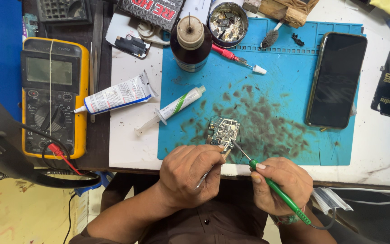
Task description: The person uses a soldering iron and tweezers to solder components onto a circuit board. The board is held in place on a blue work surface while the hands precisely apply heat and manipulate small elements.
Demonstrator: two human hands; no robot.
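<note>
Head view looks straight down on a blue work mat (285,90) on a white desk (132,149). At the mat's 6 o'clock edge lies a small circuit board (223,131). The left hand (190,174) is closed around thin metal tweezers (211,171), with its fingertips resting at the board's near edge. The right hand (280,183) is clenched on a green-handled soldering iron (276,190), whose fine tip touches the board's near right corner.

At 12 o'clock from the board stand a brown bottle (190,43) and a round tin (228,23) of small parts. A syringe (174,107) of paste lies at 10 o'clock, with a white glue tube (116,96) beyond it. A dark phone (336,81) lies at 2 o'clock, and a yellow multimeter (54,97) sits at 9 o'clock, well apart.

Good work here probably means pinning the board steady with the left hand, bracing both wrists on the desk edge, and letting the tip touch only the intended joint briefly.
</note>
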